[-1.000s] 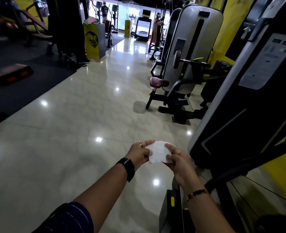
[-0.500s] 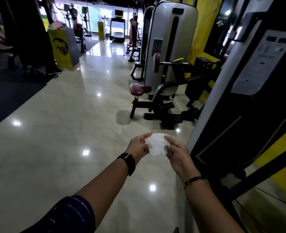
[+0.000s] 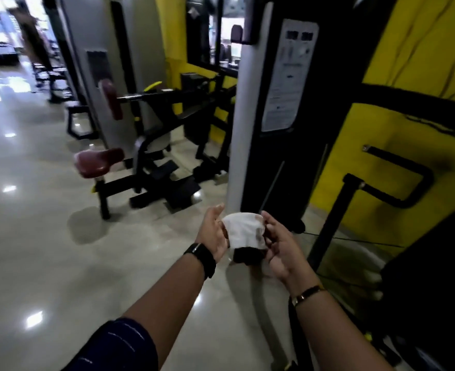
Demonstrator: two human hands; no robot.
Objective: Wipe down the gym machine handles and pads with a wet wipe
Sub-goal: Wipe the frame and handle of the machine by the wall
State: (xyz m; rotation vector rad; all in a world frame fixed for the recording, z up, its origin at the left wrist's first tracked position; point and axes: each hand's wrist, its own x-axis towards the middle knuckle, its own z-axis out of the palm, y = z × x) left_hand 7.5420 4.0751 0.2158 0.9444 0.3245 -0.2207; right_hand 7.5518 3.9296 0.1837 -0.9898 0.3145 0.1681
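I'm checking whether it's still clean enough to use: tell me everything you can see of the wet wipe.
The wet wipe is a thin, white, soft-looking sheet, crumpled rather than flat, with faint brownish marks near its right edge. The left hand touches its left edge with straight fingers; the right hand curls its fingers at the right edge. Its lower edge overlaps a dark object.

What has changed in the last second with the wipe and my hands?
The view swung right, toward the black machine. The wipe, held in mid-air before, now seems draped over a dark handle end. The left grip has straightened its fingers beside the wipe, and the right grip cups it. Unchanged: the wipe is still between both grips.
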